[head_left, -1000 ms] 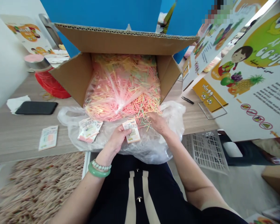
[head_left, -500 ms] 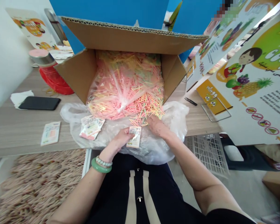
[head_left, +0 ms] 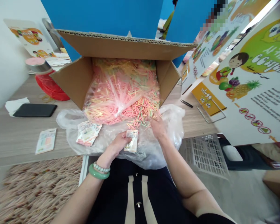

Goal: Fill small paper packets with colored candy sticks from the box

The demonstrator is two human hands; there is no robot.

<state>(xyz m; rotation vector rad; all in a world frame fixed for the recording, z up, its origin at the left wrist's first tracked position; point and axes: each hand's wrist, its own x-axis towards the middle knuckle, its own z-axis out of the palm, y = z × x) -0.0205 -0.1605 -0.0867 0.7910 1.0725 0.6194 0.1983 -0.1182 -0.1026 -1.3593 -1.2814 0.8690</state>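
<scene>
My left hand [head_left: 119, 142] pinches a small printed packet [head_left: 131, 141] by its left side, low over a clear plastic bag [head_left: 107, 141]. My right hand [head_left: 157, 125] is at the right edge of a loose heap of thin coloured sticks [head_left: 137, 121]. Its fingers are curled in among the sticks and seem to grip a few; their tips are partly hidden. Behind the hands, an open cardboard box [head_left: 71, 84] lies with its mouth towards me. A clear bag full of pink, yellow and green sticks [head_left: 121, 90] bulges out of it.
Several printed packets [head_left: 88, 133] lie on the plastic at left, one more packet [head_left: 46, 141] on the table. A phone [head_left: 35, 110], a red-wrapped flask [head_left: 48, 82] and tweezers [head_left: 186, 103] are around the box. Printed cartons [head_left: 252, 84] stand right; a packet-filled bin [head_left: 42, 189] is below left.
My right hand has lifted slightly from the heap and shifted right relative to it, fingers curling. My left hand keeps the packet. The whole view has shifted a little.
</scene>
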